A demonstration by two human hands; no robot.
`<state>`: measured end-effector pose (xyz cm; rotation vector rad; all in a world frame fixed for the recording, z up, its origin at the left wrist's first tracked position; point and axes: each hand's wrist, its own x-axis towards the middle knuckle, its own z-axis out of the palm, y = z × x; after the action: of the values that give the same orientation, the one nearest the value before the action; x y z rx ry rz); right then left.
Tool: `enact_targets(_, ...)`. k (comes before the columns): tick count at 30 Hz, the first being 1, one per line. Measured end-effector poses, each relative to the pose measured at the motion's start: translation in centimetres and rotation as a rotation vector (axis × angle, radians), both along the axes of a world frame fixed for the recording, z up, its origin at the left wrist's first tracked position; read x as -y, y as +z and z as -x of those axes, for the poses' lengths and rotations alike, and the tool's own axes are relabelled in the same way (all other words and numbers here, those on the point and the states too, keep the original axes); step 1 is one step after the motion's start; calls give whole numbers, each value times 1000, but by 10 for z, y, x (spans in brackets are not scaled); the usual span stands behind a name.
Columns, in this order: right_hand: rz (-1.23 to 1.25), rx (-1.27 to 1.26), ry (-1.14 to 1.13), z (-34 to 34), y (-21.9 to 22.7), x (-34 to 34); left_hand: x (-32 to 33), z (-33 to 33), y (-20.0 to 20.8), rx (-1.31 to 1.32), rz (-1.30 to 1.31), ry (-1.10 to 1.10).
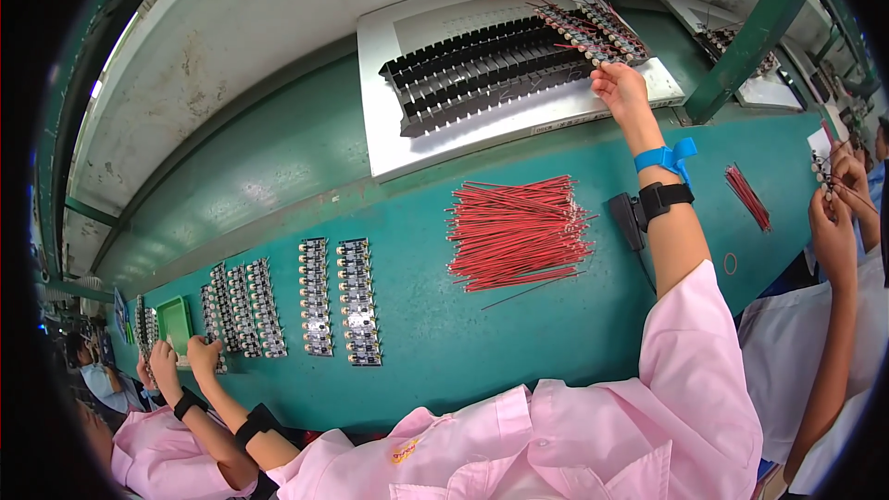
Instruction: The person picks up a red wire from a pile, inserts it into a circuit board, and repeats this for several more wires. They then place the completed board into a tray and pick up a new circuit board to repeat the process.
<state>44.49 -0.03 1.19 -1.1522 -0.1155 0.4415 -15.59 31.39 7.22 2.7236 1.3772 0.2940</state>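
My right hand (619,90) reaches far out over a white board. Its fingers are closed at the near end of a strip of small circuit boards with red wires (576,34), which lies on a black slotted rack (482,74). A second wired strip (611,30) lies just right of it. Low at the left, my left hand (205,353) is curled, its fingertips at the near end of a circuit board strip (220,365), mostly hidden by the hand. Bare strips (316,296) lie in rows to its right. A blue band (667,159) circles my right wrist.
A large pile of red wires (519,233) lies mid-table, and a small bundle (747,196) farther right. A green tray (173,322) stands at the left near a co-worker's hand (164,372). At the right, another co-worker's hands (838,194) hold parts. A green post (755,37) rises behind.
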Motion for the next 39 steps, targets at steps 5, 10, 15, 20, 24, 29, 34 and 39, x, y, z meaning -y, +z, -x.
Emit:
enact_targets(5,8,-21,-30,-7,-4,4,-17,-4,4,45,30,-213)
enact_targets(10,21,-39,-42,-10,-1,6,-18,-20,8,95,56,-424)
enact_targets(15,56,-29,42,-12,-5,-3,-5,2,15,131,83,-568)
enact_targets(20,12,-37,53,-31,-12,8,-29,42,-34,117,211,-327)
enact_targets(24,135,-37,185,-40,-14,25,-19,43,-52,150,134,189)
enact_targets(29,154,-47,225,-31,-20,24,-11,71,-71,154,-17,380)
enact_targets(34,179,-65,132,-27,-16,44,7,49,-59,162,-62,476)
enact_targets(39,180,-8,191,8,8,66,27,49,-48,163,-339,309)
